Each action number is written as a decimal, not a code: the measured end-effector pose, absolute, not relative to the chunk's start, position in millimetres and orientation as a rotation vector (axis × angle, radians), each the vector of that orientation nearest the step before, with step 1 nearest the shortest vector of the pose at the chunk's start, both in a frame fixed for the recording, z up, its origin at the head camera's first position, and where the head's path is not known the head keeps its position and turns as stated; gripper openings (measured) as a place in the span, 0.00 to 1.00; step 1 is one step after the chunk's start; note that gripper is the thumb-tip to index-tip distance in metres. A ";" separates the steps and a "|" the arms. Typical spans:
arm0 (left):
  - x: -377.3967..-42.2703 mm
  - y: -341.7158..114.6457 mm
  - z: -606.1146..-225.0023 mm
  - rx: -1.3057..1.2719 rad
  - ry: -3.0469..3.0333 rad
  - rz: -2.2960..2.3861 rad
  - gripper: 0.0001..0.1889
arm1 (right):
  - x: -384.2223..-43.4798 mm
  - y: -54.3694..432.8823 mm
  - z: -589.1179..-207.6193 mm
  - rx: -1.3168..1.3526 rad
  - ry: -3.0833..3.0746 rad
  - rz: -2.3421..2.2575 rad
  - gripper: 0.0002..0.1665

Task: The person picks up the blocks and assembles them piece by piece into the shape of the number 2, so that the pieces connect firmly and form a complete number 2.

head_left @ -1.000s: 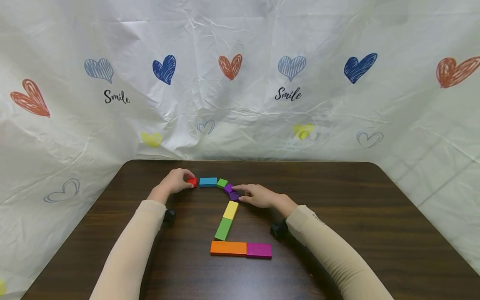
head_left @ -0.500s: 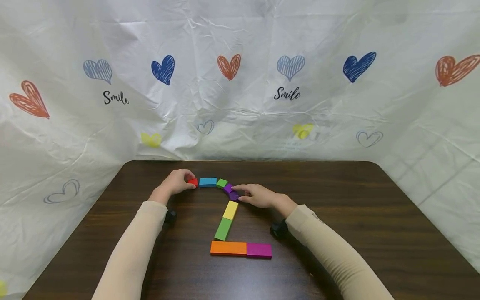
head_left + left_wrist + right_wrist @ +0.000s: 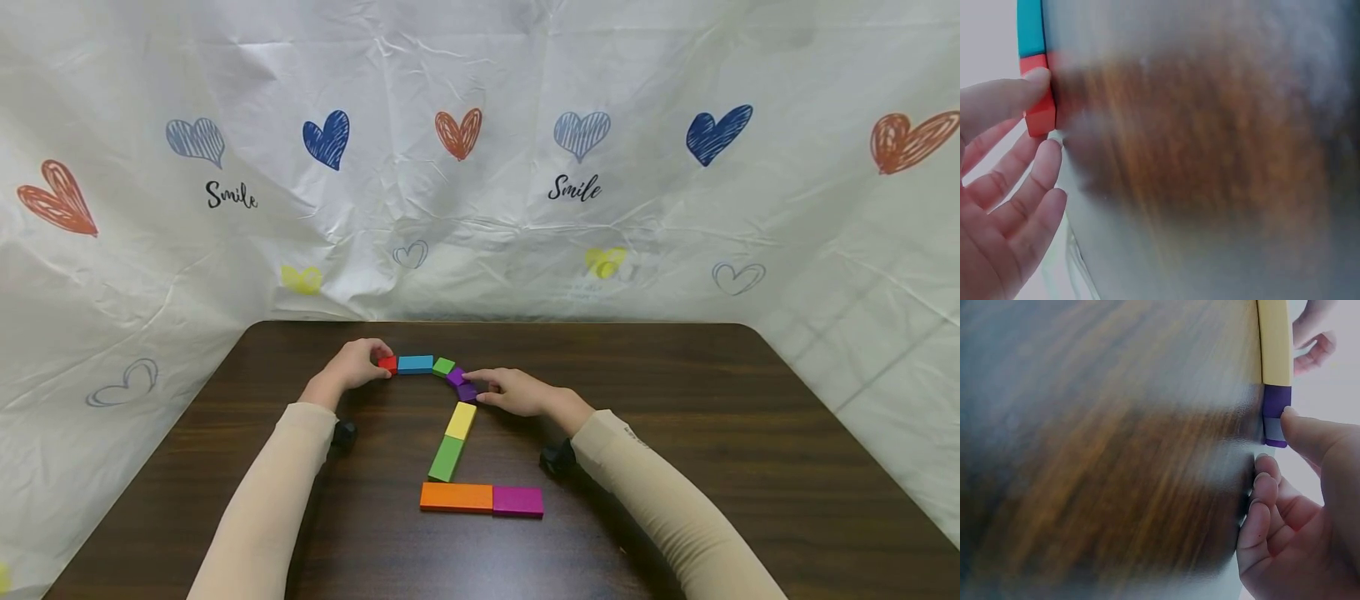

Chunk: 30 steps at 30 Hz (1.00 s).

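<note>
My left hand (image 3: pixel 357 363) is at the left end of a curved row of flat blocks, pinching a small red block (image 3: pixel 388 364) between thumb and fingers. In the left wrist view, the thumb lies across the red block's face, its end against a blue block (image 3: pixel 1031 28). My right hand (image 3: pixel 517 392) reaches in from the right. Its extended index finger touches the upper purple block (image 3: pixel 456 377), and its thumb is at the edge of the lower, darker purple block (image 3: pixel 467 392). A small green block (image 3: pixel 444 367) sits between the blue and purple ones.
Below the purple blocks, a yellow block (image 3: pixel 461 421) and a longer green block (image 3: pixel 446 458) slant down-left. An orange block (image 3: pixel 456 497) and a magenta block (image 3: pixel 517 501) form a flat row nearest me. The dark wooden table (image 3: pixel 675 400) ends at a white printed sheet (image 3: pixel 495 283).
The left hand has slid the red block slightly right, closing the gap to the blue block. My right hand has stayed at the purple blocks.
</note>
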State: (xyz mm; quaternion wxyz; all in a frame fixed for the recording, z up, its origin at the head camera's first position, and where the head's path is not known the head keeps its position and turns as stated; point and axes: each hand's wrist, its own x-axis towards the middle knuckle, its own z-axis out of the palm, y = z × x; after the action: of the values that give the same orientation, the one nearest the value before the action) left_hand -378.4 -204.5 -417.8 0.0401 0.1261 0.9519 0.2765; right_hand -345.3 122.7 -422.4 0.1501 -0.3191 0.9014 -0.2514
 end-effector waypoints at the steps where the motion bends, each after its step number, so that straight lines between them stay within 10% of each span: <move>1: -378.2 -204.6 -417.3 0.389 2.911 0.846 0.18 | -345.2 122.7 -422.4 -0.915 2.589 -0.723 0.29; 30: -376.8 -206.2 -411.4 0.356 2.873 0.857 0.18 | -344.7 122.4 -420.7 -0.907 2.584 -0.722 0.29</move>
State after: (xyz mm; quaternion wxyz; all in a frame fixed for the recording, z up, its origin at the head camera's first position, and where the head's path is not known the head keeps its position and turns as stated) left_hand -376.8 -206.2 -411.4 0.0614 0.1177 0.9498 0.2834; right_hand -344.7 122.4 -420.7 0.1541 -0.3165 0.9015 -0.2519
